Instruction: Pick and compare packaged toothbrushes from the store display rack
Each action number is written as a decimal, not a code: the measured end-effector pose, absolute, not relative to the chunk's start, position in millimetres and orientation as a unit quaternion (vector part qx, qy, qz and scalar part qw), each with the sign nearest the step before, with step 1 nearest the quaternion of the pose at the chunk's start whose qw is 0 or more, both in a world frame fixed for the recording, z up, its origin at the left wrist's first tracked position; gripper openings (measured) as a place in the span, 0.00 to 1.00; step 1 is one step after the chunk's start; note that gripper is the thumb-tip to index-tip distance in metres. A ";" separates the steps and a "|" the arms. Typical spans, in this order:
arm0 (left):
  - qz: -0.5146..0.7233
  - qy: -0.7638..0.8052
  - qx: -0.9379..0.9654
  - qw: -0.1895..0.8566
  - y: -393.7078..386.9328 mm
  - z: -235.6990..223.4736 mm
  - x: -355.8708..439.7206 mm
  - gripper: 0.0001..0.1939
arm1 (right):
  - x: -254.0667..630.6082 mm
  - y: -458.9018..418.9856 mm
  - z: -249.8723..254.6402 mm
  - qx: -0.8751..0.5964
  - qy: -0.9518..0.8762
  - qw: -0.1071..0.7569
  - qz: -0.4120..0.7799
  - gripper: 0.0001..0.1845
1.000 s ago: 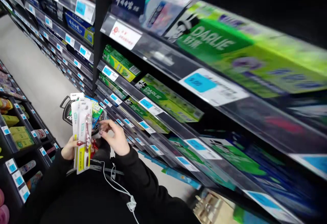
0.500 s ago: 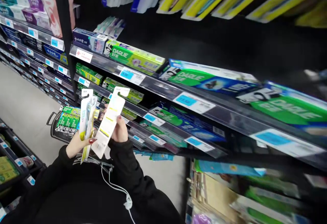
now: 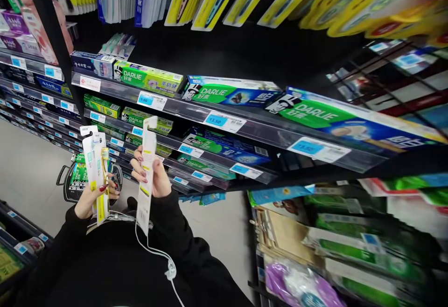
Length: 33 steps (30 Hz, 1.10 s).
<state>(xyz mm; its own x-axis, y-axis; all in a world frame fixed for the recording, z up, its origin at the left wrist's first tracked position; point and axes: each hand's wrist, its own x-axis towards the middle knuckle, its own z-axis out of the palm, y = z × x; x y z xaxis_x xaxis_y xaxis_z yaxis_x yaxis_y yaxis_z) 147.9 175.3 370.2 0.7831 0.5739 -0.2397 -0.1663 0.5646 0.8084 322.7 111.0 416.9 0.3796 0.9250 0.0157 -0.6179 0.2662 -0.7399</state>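
Note:
My left hand (image 3: pixel 90 198) is closed around a few carded toothbrush packs (image 3: pixel 91 164), white at the top and yellow at the bottom, with the thumb pressed across the front one. A brownish toothbrush shows on that front card. Apart from them, my right hand (image 3: pixel 160 180) grips another toothbrush pack (image 3: pixel 146 190), thumb on one face and fingers on the other. This pack stands upright, its white back with yellow bars seen at a slant. Beyond the left hand sits a dark basket (image 3: pixel 65 190) holding green toothpaste boxes (image 3: pixel 79 174), partly hidden by the packs.
Shelves (image 3: pixel 189 113) on the right hold green and blue Darlie boxes (image 3: pixel 224 93) behind price tags. Yellow toothbrush packs (image 3: pixel 217 3) hang above. Bagged goods (image 3: pixel 357 246) lie at lower right. Another shelf (image 3: pixel 17 246) stands left, across the grey floor (image 3: pixel 31 157).
The view has swung right along the shelves. My right hand, near the left-hand packs one second ago, took one pack, shown tilted half a second ago, and now holds it upright further apart.

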 end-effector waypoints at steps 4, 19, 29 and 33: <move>0.219 0.264 0.409 0.846 170.7 368.9 150.5 0.30 | 315.5 119.7 411.7 -0.452 -0.200 0.750 0.439 0.28; 0.148 0.252 0.400 0.869 160.9 364.5 146.6 0.25 | 325.2 125.2 407.4 -0.504 -0.223 0.723 0.416 0.22; 0.110 0.233 0.389 0.885 166.8 361.7 135.1 0.24 | 416.4 138.5 462.6 -0.585 -0.410 0.568 0.408 0.12; 0.103 0.246 0.407 0.874 177.8 355.1 121.6 0.27 | 424.1 112.2 486.7 -0.623 -0.485 0.493 0.365 0.10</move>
<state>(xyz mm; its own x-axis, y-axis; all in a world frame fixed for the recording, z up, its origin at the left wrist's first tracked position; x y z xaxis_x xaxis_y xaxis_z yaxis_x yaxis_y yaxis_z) 121.6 177.8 355.1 0.8575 0.3805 -0.3464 0.0204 0.6475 0.7618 424.1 112.2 486.7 0.2627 0.9646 0.0231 0.2440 -0.0432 -0.9688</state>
